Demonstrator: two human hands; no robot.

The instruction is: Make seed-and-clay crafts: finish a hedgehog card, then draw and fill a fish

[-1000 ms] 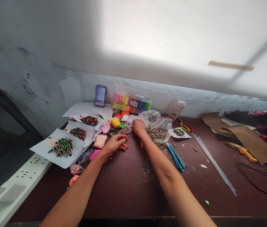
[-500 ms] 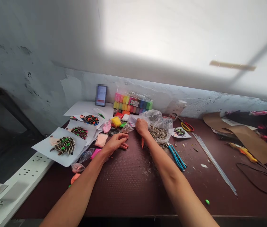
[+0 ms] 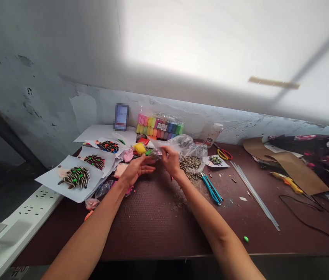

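My right hand [image 3: 170, 160] is closed on the edge of a white sheet of paper [image 3: 156, 144], lifted a little over the back of the table. The reddish tip of a thin, pencil-like stick [image 3: 172, 177] shows below this hand; whether it is held I cannot tell. My left hand [image 3: 138, 168] is empty, fingers apart, beside packets of modelling clay, among them a yellow one [image 3: 140, 148] and a pink one [image 3: 128, 155]. Striped sunflower seeds [image 3: 190, 165] spill from a clear plastic bag [image 3: 201, 151] right of my right hand.
Sheets with seed-covered hedgehogs [image 3: 78, 177] lie at left, above a power strip [image 3: 33, 217]. A multicoloured clay pack [image 3: 160, 127] and a phone [image 3: 121, 116] stand at the wall. Rightward are a blue cutter [image 3: 211, 189], scissors [image 3: 225, 154], glue sticks [image 3: 256, 196] and a yellow glue gun [image 3: 286, 182].
My right hand has raised the white paper from the back of the table and turned. My left hand's fingers have spread. The whole view has shifted slightly.
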